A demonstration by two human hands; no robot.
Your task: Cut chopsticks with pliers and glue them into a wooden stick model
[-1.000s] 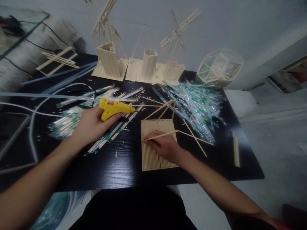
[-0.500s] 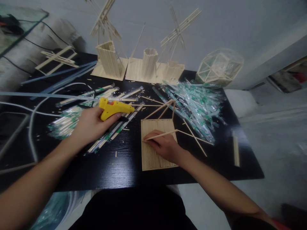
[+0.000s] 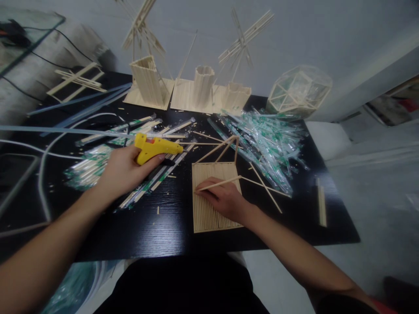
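Observation:
My left hand (image 3: 126, 168) is wrapped round a yellow hot glue gun (image 3: 155, 147), its nozzle pointing right. A clear glue stick (image 3: 65, 129) runs out of the gun's back to the left. Over a flat panel of side-by-side wooden sticks (image 3: 206, 218), my right hand (image 3: 222, 196) pinches a thin wooden stick (image 3: 222, 183) near the panel's left edge. That stick slants up to the right, its far end close to another loose stick (image 3: 265, 186). At the panel's far edge stands a frame of slanted sticks (image 3: 225, 146) meeting at a top corner.
Wrapped chopsticks (image 3: 98, 163) lie left on the black table (image 3: 157, 235). Torn plastic wrappers (image 3: 265, 139) are heaped right. Stick models stand along the back, including a square tower (image 3: 149, 83) and a round one (image 3: 204, 87). A faceted stick globe (image 3: 301, 91) sits at back right.
Both hands keep their places and grips, on the glue gun and on the thin stick. The whole view has shifted very slightly; nothing else visibly differs.

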